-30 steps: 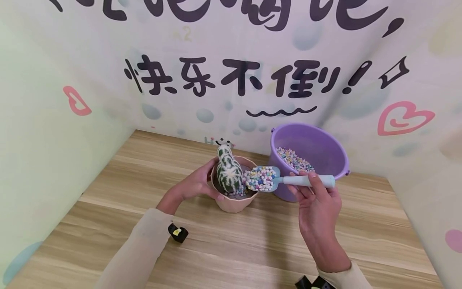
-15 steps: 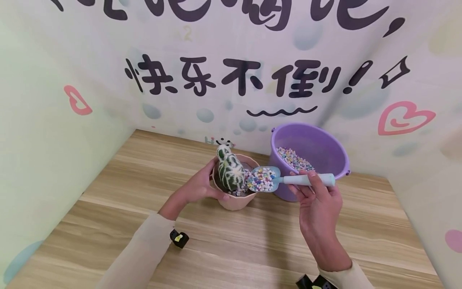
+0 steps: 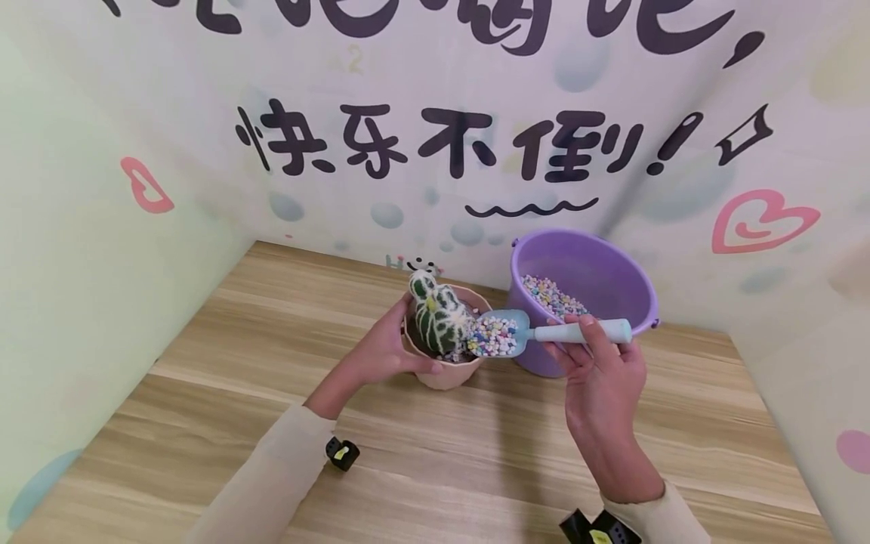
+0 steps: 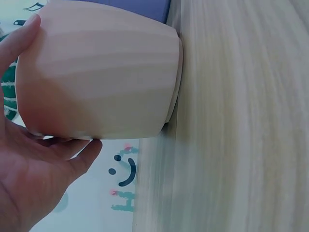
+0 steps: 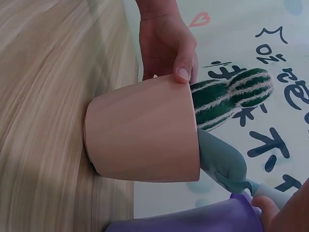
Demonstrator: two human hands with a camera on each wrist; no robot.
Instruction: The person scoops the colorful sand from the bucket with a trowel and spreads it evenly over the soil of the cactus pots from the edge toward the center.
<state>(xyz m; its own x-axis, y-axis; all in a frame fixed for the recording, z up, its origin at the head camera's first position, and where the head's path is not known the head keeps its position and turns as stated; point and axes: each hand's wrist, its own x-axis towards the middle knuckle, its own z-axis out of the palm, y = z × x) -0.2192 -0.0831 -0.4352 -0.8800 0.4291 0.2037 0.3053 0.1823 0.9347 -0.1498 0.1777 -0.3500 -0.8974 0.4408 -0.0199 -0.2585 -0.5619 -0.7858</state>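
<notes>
A pale pink flower pot (image 3: 445,376) stands on the table with a green, white-ribbed cactus (image 3: 438,323) in it. My left hand (image 3: 390,349) grips the pot by its left side, thumb near the front rim and fingers behind. In the left wrist view the pot (image 4: 101,72) looks slightly tipped. My right hand (image 3: 603,381) holds a light blue scoop (image 3: 522,332) by its handle. Coloured pebbles (image 3: 492,337) fill the scoop, whose front end lies over the pot's right rim beside the cactus. Some pebbles show on the soil.
Right behind the scoop stands a purple bucket (image 3: 615,264), partly filled with more pebbles (image 3: 552,296). The wood-grain table (image 3: 421,468) backs onto a printed wall cloth (image 3: 326,196), with side walls left and right.
The pot and my left hand have shifted slightly right, and the cactus has turned, showing a yellowish spot. The scoop has stayed almost in place, still loaded.
</notes>
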